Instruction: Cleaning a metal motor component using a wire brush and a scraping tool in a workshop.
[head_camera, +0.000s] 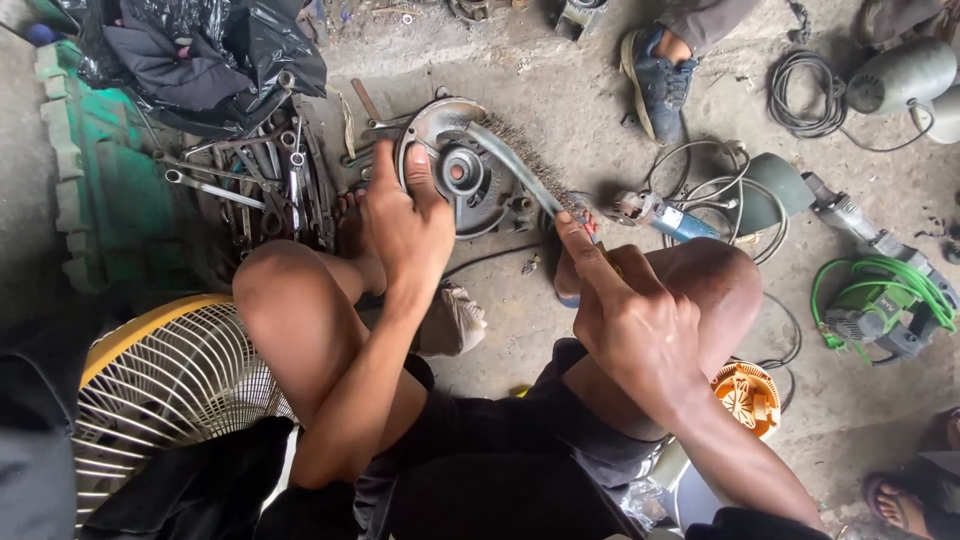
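Two things are in hand: a round grey metal motor cover, standing on edge on the concrete floor between the person's feet, and a curved wire brush laid across its face. The cover looks cast and rigid, probably heavy for its size, greasy and slippery at the hub, so the rim is the sound place to grip it. The left hand is closed over that rim at the near left edge, thumb up. The right hand is clamped on the brush handle, forefinger stretched along it; the brush seems light and stiff. To the left lies a heap of spanners; to the right, an angle grinder and coiled cables.
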